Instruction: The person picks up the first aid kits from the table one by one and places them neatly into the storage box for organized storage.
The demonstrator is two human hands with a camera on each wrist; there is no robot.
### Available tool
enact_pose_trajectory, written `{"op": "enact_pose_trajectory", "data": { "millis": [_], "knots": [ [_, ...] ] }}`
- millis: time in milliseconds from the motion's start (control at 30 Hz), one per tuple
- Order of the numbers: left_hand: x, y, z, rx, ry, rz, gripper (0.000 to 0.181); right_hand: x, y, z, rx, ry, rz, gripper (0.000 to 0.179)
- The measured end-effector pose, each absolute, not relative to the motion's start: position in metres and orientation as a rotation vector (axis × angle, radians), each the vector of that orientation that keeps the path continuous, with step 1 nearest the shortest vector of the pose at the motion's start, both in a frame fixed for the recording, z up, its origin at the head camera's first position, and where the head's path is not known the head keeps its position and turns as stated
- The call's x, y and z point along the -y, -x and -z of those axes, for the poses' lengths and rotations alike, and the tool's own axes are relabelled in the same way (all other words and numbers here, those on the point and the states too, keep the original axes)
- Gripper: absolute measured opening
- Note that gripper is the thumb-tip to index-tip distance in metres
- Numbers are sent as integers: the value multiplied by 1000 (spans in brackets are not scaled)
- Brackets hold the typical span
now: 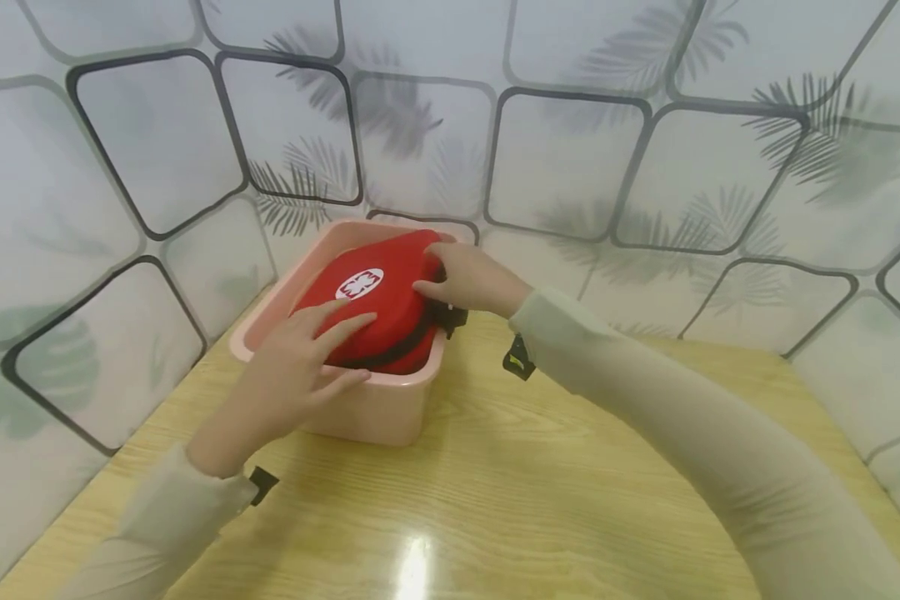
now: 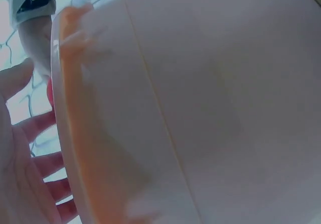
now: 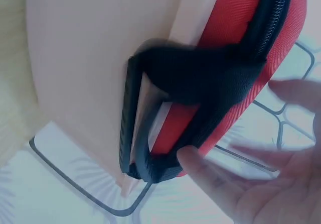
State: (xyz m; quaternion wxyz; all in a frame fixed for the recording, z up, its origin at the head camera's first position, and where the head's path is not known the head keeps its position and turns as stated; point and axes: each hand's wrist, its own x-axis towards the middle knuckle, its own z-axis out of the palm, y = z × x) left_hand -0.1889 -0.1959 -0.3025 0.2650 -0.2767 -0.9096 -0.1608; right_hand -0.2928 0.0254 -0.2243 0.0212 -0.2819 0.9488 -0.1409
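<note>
A red first-aid bag [image 1: 390, 275] with a white oval cross emblem lies tilted in a pink plastic bin [image 1: 375, 408], its top above the rim. My left hand [image 1: 288, 367] is at the bin's front left, fingers spread over the bag and thumb by the front rim. In the left wrist view those fingers [image 2: 47, 163] reach past the rim. My right hand [image 1: 476, 275] is at the bag's right end. In the right wrist view its loosely extended fingers [image 3: 215, 179] come to the bag's edge, beside the black carry handle [image 3: 185, 73], which hangs over the rim. A black zipper [image 3: 273, 23] runs along the side.
The bin stands on a light wood-grain table [image 1: 540, 483], near the back left corner. White walls [image 1: 570, 158] with dark outlines and leaf prints rise behind and at both sides. Black wrist mounts [image 1: 519, 360] sit under both sleeves.
</note>
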Motion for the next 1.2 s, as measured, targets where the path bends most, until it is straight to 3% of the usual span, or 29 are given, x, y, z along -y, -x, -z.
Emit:
{"op": "enact_pose_trajectory", "data": {
  "millis": [167, 800, 1200],
  "knots": [
    [189, 188, 304, 2449, 760, 360, 57, -28, 288, 226, -2914, 1014, 274, 51],
    [197, 177, 314, 2466, 679, 400, 55, -19, 285, 250, -2946, 1166, 334, 50],
    [216, 181, 310, 2504, 675, 401, 53, 1, 288, 254, -2943, 1121, 365, 51]
  ]
}}
